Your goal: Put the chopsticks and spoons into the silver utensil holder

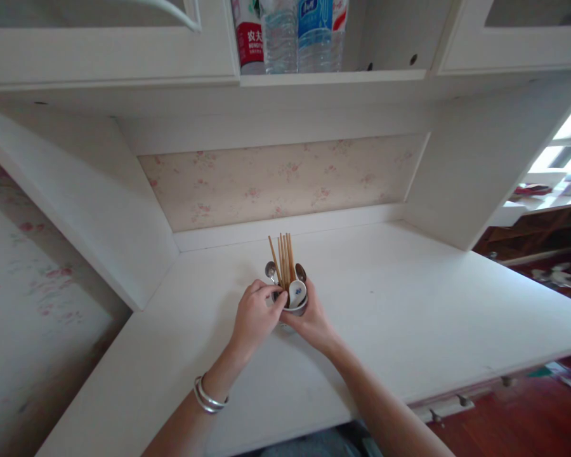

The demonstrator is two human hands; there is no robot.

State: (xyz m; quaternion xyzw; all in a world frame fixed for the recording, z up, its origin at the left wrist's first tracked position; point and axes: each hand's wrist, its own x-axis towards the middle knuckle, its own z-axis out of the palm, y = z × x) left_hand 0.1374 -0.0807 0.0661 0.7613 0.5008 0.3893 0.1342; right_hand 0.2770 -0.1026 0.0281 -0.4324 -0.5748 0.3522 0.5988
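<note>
A small white cup (295, 311) stands on the counter, holding several wooden chopsticks (285, 261) upright. A white ceramic spoon with a blue mark (297, 292) leans at its front rim. One metal spoon (270, 270) rises at the left of the chopsticks and another metal spoon (301, 273) at the right. My right hand (311, 320) is wrapped round the cup's right side and front. At the left rim, my left hand (261, 312) pinches with thumb and forefinger beside the chopsticks; what lies between those fingertips is too small to make out.
The white counter (385, 304) spreads out around the cup, with a low back panel and side walls. Overhead, an open cabinet shelf (380, 77) holds several plastic bottles (280, 38). A patterned wall (33, 273) borders the left; a window ledge (542, 198) lies beyond the right.
</note>
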